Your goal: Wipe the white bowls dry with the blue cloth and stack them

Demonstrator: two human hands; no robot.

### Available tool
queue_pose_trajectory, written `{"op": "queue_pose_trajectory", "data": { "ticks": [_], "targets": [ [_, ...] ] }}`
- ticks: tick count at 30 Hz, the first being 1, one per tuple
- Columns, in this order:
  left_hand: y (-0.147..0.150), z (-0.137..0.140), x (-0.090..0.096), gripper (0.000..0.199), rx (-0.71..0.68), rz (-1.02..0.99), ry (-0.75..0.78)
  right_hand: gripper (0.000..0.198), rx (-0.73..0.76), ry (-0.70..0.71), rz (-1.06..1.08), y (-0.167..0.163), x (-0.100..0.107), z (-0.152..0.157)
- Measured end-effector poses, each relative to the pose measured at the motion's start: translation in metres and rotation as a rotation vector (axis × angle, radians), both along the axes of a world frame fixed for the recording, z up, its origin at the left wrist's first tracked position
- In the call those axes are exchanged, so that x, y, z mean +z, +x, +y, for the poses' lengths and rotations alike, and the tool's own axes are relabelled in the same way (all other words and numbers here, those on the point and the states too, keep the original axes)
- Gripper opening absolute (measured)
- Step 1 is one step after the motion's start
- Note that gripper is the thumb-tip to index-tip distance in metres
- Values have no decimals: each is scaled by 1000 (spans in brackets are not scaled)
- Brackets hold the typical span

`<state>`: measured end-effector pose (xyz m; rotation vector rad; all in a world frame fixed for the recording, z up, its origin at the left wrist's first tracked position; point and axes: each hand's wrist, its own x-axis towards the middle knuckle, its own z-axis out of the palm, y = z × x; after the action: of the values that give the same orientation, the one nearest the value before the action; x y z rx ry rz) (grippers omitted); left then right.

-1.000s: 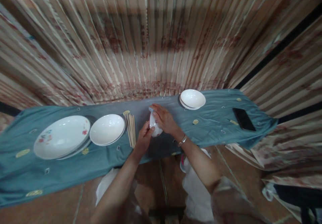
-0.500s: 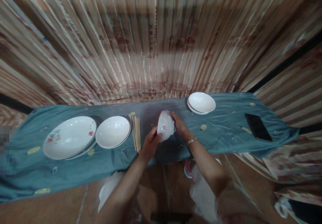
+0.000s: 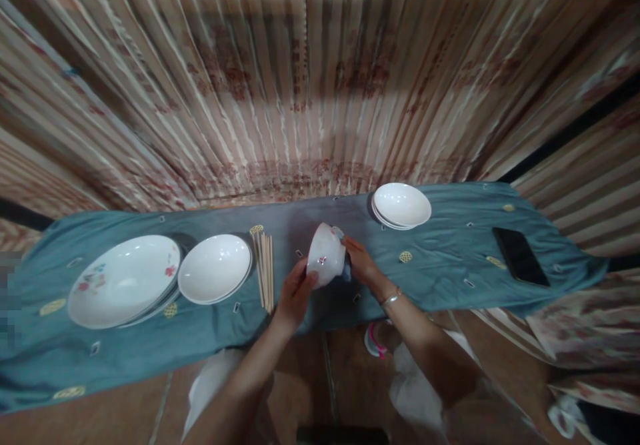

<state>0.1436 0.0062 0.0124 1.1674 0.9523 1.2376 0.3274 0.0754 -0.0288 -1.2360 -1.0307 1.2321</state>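
A small white bowl (image 3: 324, 256) with a little red flower mark is held tilted on its side above the middle of the table. My left hand (image 3: 296, 293) grips it from the left, thumb on the outer wall. On the other side, my right hand (image 3: 361, 262) is closed on a bluish cloth (image 3: 346, 270), pressed to the bowl's base and side; most of the cloth is hidden behind bowl and fingers. Left of my left hand lie several wooden chopsticks (image 3: 265, 271), side by side.
A blue-green cloth covers the table (image 3: 295, 221). Stacked shallow white bowls (image 3: 215, 268) and large flowered plates (image 3: 125, 281) stand left. More stacked white bowls (image 3: 401, 205) sit at the back right, with a black phone (image 3: 521, 256) beyond. A pleated curtain (image 3: 310, 98) hangs behind.
The bowl has turned slightly in my hands, and my right hand with the cloth has shifted down along it. The view has moved a little; the dishes on the table stay put.
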Motion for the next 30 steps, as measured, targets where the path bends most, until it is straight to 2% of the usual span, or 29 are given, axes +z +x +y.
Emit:
{"op": "queue_pose_trajectory", "data": {
  "ticks": [3, 5, 9, 12, 16, 19, 23, 27, 30],
  "targets": [
    [6, -10, 2, 30, -38, 160, 68, 46, -4, -82, 68, 7, 1, -3],
    [11, -15, 0, 23, -53, 245, 147, 48, -6, -79, 64, 12, 5, -4],
    [17, -19, -11, 28, -100, 395, 361, 49, -53, -29, 1, 21, 12, -6],
    [17, -17, -22, 32, -83, 541, 523, 48, -91, -22, -40, 28, 15, -7],
    [18, -15, -32, 33, -34, 599, 613, 50, -139, 20, -108, 33, 20, -13],
    [18, -13, -28, 32, -51, 523, 559, 50, -158, 140, -173, 31, 27, -23],
    [14, -9, -13, 27, -52, 403, 355, 51, -119, 249, -214, 24, 39, -35],
    [10, -6, 6, 26, -43, 281, 127, 52, -40, 257, -185, 24, 45, -32],
    [9, -5, 15, 27, -46, 179, -1, 53, -14, 203, -117, 28, 36, -20]
  ]
}}
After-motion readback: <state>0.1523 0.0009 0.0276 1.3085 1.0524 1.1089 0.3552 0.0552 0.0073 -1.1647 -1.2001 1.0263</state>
